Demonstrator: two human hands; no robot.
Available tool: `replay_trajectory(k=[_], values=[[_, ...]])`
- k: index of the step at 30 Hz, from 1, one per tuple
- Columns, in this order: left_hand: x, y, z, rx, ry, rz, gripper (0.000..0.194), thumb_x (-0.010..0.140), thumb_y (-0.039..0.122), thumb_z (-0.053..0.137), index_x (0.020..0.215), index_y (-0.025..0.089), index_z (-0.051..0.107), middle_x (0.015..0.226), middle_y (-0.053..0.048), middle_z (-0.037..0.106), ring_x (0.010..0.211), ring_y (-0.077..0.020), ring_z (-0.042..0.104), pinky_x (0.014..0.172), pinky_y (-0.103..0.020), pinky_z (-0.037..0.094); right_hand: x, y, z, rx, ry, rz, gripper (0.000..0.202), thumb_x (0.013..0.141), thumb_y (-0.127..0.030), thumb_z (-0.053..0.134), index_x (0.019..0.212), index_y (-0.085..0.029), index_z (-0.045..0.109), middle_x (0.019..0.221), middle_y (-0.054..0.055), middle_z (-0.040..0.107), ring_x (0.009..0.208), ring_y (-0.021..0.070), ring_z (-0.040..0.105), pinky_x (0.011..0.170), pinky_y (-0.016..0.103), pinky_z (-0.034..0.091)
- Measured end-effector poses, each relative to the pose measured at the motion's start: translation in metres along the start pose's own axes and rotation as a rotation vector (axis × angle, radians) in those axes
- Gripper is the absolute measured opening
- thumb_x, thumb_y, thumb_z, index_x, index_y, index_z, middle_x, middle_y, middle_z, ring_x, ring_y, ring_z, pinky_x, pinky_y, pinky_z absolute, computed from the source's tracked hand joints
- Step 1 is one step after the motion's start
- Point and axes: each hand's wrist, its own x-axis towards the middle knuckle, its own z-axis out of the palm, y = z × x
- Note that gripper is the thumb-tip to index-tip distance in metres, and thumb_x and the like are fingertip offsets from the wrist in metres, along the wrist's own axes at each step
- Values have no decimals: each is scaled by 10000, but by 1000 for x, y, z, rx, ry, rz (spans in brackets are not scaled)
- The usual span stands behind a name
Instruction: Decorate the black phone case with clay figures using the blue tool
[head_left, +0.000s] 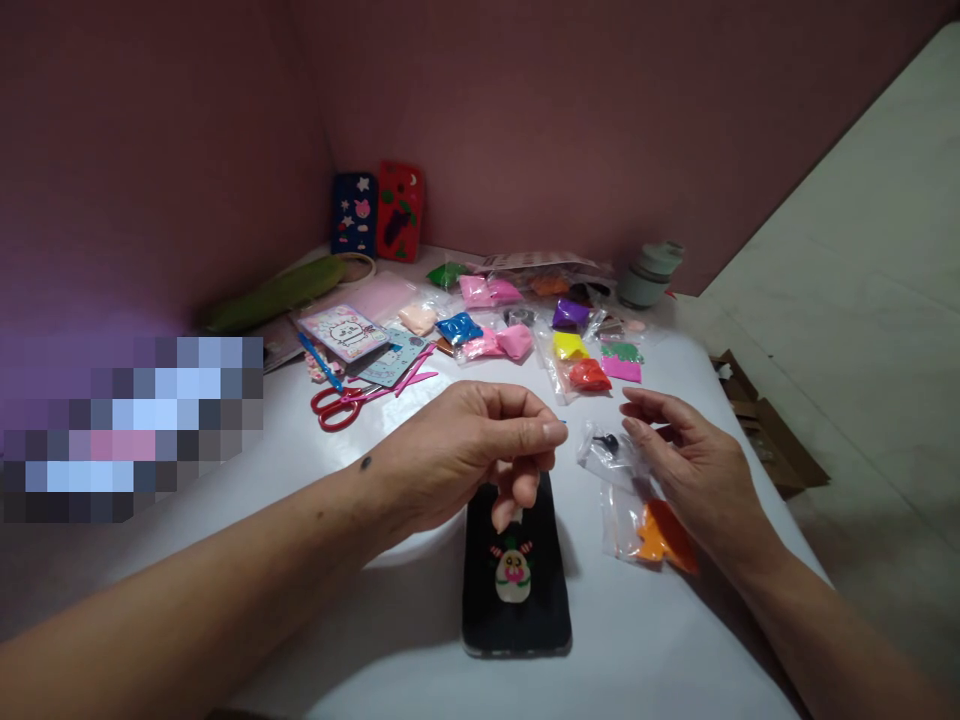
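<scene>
My left hand (517,440) is over the upper end of a black phone case (517,615), with thumb and forefinger pinched together. A tiny bluish speck shows at the fingertips, too small to name. On the case is a cream clay figure (513,582) with a pink mouth, green parts and striped bits on top. My right hand (686,450) hovers to the right, fingers curved and the thumb apart from the forefinger, with nothing visible between them. Beside it lie a clear bag with a bit of black clay (609,443) and a bag of orange clay (664,535).
Several packets of coloured clay, among them a red packet (591,376) and a blue packet (460,328), spread across the table (375,640). Red-handled scissors (337,408), small cards (345,333), and two decorated cases, blue (354,235) and red (397,225), are further left. A grey-green cup (649,275) stands behind.
</scene>
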Motion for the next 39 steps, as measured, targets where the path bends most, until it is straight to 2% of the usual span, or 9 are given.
replay_trajectory(k=[4, 10, 15, 18, 21, 26, 29, 33, 39], values=[[1, 0, -2, -7, -18, 22, 212, 852, 247, 609, 688, 124, 557, 631, -1, 582, 381, -54, 508, 329, -141, 407, -2, -1, -1, -6, 49, -79, 152, 872, -241, 576, 981, -238, 682, 997, 50, 666, 916, 214, 605, 761, 366, 458], [0, 1, 0, -52, -41, -25, 188, 893, 183, 523, 761, 81, 610, 669, -20, 607, 366, -56, 540, 330, -137, 407, -7, -13, -6, 18, 50, -132, 115, 869, -208, 582, 893, -247, 687, 932, 30, 668, 874, 196, 615, 777, 352, 465], [-2, 4, 2, -127, -114, -75, 182, 884, 110, 492, 760, 63, 617, 620, -24, 619, 341, -58, 535, 334, -136, 412, -23, -44, -27, 67, -19, -148, 121, 873, -242, 601, 915, -307, 695, 972, 18, 676, 928, 209, 617, 804, 336, 491], [-3, 4, 2, -129, -121, -82, 164, 864, 114, 519, 744, 64, 618, 644, -27, 624, 333, -58, 527, 319, -142, 401, -31, -65, -40, 107, -85, -159, 114, 868, -310, 604, 916, -335, 704, 970, 32, 692, 921, 241, 628, 746, 338, 530], [-4, 2, 3, -125, -125, -77, 153, 833, 145, 583, 696, 78, 593, 659, -20, 618, 334, -50, 518, 315, -135, 396, -29, -81, -45, 130, -135, -149, 112, 855, -345, 616, 893, -339, 721, 956, 36, 708, 886, 246, 646, 645, 306, 542], [-3, 2, -1, -178, -143, -65, 203, 841, 204, 602, 674, 89, 589, 606, -2, 595, 334, -60, 522, 312, -138, 414, -10, -87, -27, 303, -181, -36, 82, 826, -323, 669, 869, -311, 738, 943, 11, 714, 863, 198, 638, 715, 283, 512], [-1, 2, -3, -226, -151, -63, 215, 875, 207, 555, 714, 80, 620, 582, -3, 598, 323, -65, 517, 305, -142, 416, -3, -78, -10, 389, -142, 32, 98, 841, -305, 648, 882, -275, 731, 896, 16, 711, 772, 167, 619, 664, 279, 497], [0, -1, -5, -240, -141, -69, 235, 901, 213, 524, 738, 79, 628, 566, 4, 599, 312, -63, 508, 295, -139, 411, -6, -63, 6, 288, -82, -34, 105, 857, -265, 618, 905, -250, 710, 917, 25, 696, 783, 172, 628, 703, 310, 491], [2, -6, -4, -233, -135, -72, 233, 890, 266, 559, 744, 96, 622, 526, 7, 604, 301, -64, 498, 304, -135, 406, -15, -57, 11, 187, -66, -226, 135, 894, -190, 557, 950, -245, 666, 917, 33, 667, 856, 187, 629, 760, 333, 480]])
